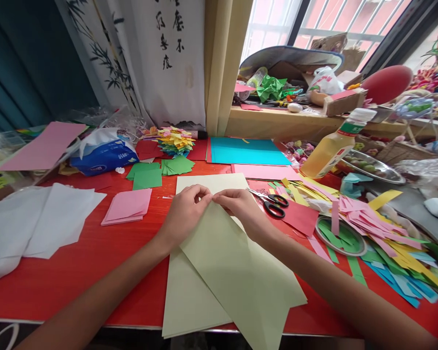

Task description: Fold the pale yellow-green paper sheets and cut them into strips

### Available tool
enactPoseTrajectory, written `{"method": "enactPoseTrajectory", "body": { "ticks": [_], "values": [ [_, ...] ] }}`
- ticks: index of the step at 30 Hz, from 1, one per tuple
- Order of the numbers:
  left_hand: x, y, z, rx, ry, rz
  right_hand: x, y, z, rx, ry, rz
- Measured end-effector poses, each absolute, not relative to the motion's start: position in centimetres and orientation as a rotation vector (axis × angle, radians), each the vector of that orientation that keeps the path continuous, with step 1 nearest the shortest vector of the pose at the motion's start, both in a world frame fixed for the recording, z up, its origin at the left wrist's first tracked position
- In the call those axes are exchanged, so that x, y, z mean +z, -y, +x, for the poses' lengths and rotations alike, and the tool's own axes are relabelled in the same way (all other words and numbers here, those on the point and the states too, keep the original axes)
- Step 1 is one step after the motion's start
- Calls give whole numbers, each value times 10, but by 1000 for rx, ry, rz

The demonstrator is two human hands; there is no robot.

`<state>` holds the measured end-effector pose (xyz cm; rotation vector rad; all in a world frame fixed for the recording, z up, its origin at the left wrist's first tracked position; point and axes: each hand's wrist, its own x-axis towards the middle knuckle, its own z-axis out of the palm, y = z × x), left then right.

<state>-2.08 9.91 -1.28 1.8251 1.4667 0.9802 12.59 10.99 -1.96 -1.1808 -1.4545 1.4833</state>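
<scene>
A pale yellow-green sheet of paper (237, 272) lies at a slant over a stack of like-coloured sheets (190, 296) at the table's front edge. My left hand (188, 211) pinches the sheet's upper corner between thumb and fingers. From the other side my right hand (243, 209) pinches the same corner, and the fingertips of both hands meet there. The sheet's lower end reaches past the table edge. Just right of my right hand lie black-handled scissors (275, 206) on red paper (299, 216).
On the right are coloured paper strips (372, 218), a tape roll (341, 236) and a tilted bottle (337, 146). Blue sheets (248, 150) lie at the back. Pink squares (127, 206), green squares (148, 176), a tissue pack (104, 155) and white sheets (44, 218) are on the left.
</scene>
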Motion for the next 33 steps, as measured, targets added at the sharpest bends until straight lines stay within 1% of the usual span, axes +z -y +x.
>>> {"method": "enactPoseTrajectory", "body": {
  "ticks": [3, 8, 13, 19, 23, 30, 33],
  "values": [
    [-13, -98, -18, 996, -1509, 1916, -19, -106, 125, 1508, 1418, -1174],
    [-15, -95, -13, 1043, -1543, 2048, -20, -105, 125, 1451, 1391, -1173],
    [-19, -96, -13, 1015, -1576, 2121, -25, -105, 126, 1489, 1343, -1160],
    [-21, -101, -18, 1063, -1610, 2146, -36, -105, 129, 1551, 1320, -1206],
    [-21, -103, -20, 1056, -1625, 2167, -39, -104, 130, 1529, 1345, -1212],
    [-17, -111, -33, 1115, -1780, 2084, -40, -97, 132, 1644, 1320, -1250],
    [-15, -114, -39, 1134, -1802, 2069, -41, -96, 134, 1628, 1355, -1252]
  ]
}}
